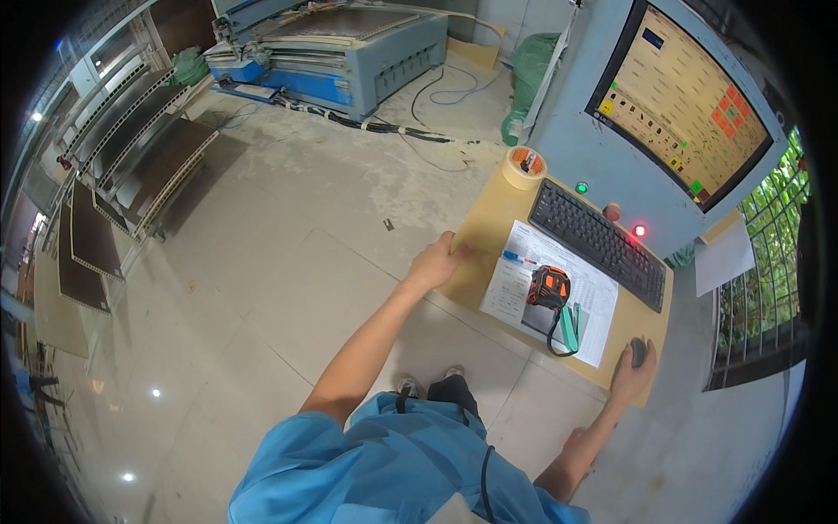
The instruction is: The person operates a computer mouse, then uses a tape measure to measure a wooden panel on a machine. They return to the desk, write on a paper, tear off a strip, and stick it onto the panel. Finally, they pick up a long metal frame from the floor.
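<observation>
My left hand (pixel 436 264) is closed on the left edge of a tan board (pixel 479 220) that juts from a blue cabinet; part of its fingers is hidden. At the board's right end, my right hand (pixel 633 378) holds a dark computer mouse (pixel 639 352). Between my hands lie printed sheets (pixel 601 303). On them rest a black and orange tape measure (pixel 549 286) with a black strap, a green tool (pixel 570 327) of unclear kind and a blue pen (pixel 517 258). Behind the papers is a black keyboard (pixel 597 244). A tape roll (pixel 524 168) sits at the board's far left corner.
A lit monitor (pixel 681 105) is set in the blue cabinet (pixel 572 122), above a glowing green button and a red light. A large blue machine (pixel 393 74) stands at the back, with cables (pixel 375 127) on the floor. Racks of dark panels (pixel 161 162) line the left. A barred window (pixel 768 253) is at right.
</observation>
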